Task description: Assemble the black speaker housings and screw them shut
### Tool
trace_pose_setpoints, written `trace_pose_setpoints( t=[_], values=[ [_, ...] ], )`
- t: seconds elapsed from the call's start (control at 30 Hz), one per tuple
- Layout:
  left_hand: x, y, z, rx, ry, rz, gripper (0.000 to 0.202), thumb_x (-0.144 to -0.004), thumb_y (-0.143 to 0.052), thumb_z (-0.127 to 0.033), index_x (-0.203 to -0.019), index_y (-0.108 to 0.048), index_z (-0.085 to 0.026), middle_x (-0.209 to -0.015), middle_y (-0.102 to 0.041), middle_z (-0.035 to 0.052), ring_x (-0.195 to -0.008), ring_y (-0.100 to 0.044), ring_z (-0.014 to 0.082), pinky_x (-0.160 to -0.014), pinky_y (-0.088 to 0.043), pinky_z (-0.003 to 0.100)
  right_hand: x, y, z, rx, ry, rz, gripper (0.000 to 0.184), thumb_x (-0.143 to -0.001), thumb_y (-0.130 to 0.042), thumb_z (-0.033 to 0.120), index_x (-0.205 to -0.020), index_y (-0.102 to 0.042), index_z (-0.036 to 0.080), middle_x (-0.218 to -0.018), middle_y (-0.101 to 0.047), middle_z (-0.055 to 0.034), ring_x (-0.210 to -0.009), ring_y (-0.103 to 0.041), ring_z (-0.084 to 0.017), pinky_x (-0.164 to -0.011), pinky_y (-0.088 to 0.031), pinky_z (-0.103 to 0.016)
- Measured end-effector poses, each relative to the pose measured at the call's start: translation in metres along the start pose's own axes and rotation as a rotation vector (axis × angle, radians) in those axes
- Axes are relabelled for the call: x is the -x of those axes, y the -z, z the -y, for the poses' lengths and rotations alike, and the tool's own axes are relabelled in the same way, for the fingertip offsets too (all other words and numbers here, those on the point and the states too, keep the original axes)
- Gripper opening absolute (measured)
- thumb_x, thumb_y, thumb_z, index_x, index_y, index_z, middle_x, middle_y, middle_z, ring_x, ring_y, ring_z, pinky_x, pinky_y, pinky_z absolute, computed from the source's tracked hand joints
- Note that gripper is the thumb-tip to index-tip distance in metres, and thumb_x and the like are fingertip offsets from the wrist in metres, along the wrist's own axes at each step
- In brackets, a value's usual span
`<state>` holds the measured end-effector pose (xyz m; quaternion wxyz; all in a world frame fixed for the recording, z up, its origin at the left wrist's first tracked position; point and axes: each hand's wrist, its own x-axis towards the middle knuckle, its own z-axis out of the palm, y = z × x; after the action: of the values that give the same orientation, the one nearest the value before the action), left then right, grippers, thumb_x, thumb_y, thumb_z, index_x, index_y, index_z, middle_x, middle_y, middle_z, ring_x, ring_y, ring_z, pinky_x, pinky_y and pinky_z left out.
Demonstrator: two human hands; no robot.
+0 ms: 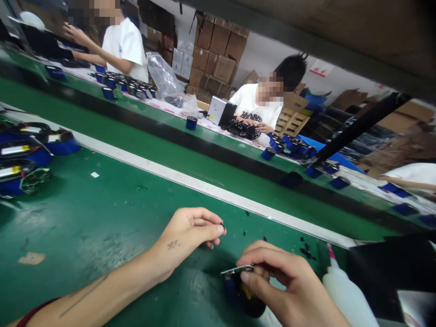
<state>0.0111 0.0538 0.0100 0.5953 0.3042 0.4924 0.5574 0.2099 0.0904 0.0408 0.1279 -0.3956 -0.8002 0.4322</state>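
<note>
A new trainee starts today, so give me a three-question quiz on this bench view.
1. True or false: the right hand holds a blue unit with a circuit board on top.
2. Which of the hands pinches the tiny black part? A: left hand. B: right hand.
3. Fill in: the white bottle is to the ___ of the right hand.
Key: 1 true; 2 A; 3 right.

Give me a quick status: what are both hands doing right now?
Left hand pinching tiny black part. Right hand gripping blue unit, circuit board on top. Loose black bits and white bottle close by on green mat.
</note>
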Motion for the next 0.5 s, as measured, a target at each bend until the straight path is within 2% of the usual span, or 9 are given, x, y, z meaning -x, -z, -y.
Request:
trace_pose_setpoints(
  t=[0.1, 0.17, 0.27, 0.37, 0.5],
  values=[
    [0.002, -0.003, 0.003, -0.046, 0.005, 0.045, 0.016, -0.067, -0.078, -0.025, -0.077, -0.071, -0.014, -0.067, -0.073, 0.0022, -0.057, -0.061, 0.0117, -0.058, -0.048, 0.024, 0.014, -0.008, -0.012, -0.033, 0.005, -0.24, 0.013, -0.087, -0.06, 0.033, -0.083, -0.069, 0.024, -0.067, -0.067, 0.0019, -0.055, -0.055, -0.011, -0.053, -0.046, -0.02],
    [0.002, -0.005, 0.006, -0.078, 0.008, 0.083, 0.013, -0.067, -0.077, -0.023, -0.076, -0.072, -0.015, -0.067, -0.074, 0.0013, -0.056, -0.061, 0.0115, -0.058, -0.048, 0.023, 0.019, -0.015, -0.019, -0.049, 0.055, -0.392, 0.011, -0.087, -0.062, 0.032, -0.081, -0.066, 0.024, -0.068, -0.069, 0.0018, -0.055, -0.059, -0.011, -0.052, -0.048, -0.018],
    [0.002, -0.007, 0.009, -0.124, 0.034, 0.128, 0.011, -0.065, -0.076, -0.022, -0.074, -0.072, -0.016, -0.068, -0.074, 0.0004, -0.057, -0.062, 0.0119, -0.058, -0.048, 0.023, 0.021, -0.018, -0.029, -0.021, 0.284, -0.487, 0.006, -0.084, -0.062, 0.017, -0.083, -0.062, 0.024, -0.08, -0.073, 0.0002, -0.067, -0.07, -0.012, -0.06, -0.055, -0.016],
    [0.001, -0.007, 0.01, -0.171, 0.077, 0.166, 0.01, -0.066, -0.074, -0.022, -0.075, -0.072, -0.016, -0.068, -0.074, 0.0002, -0.058, -0.063, 0.0124, -0.059, -0.048, 0.024, 0.022, -0.018, -0.037, 0.117, 0.521, -0.537, 0.019, -0.08, -0.062, 0.005, -0.087, -0.062, 0.023, -0.089, -0.075, -0.0027, -0.079, -0.074, -0.014, -0.07, -0.059, -0.018],
    [0.0, -0.005, 0.013, -0.226, 0.118, 0.228, 0.007, -0.07, -0.073, -0.02, -0.077, -0.073, -0.017, -0.061, -0.071, -0.0017, -0.058, -0.062, 0.0124, -0.059, -0.046, 0.022, 0.03, -0.022, -0.045, 0.427, 0.578, -0.764, 0.019, -0.081, -0.062, 0.006, -0.088, -0.068, 0.023, -0.09, -0.078, -0.004, -0.079, -0.076, -0.017, -0.076, -0.062, -0.025]
  ],
)
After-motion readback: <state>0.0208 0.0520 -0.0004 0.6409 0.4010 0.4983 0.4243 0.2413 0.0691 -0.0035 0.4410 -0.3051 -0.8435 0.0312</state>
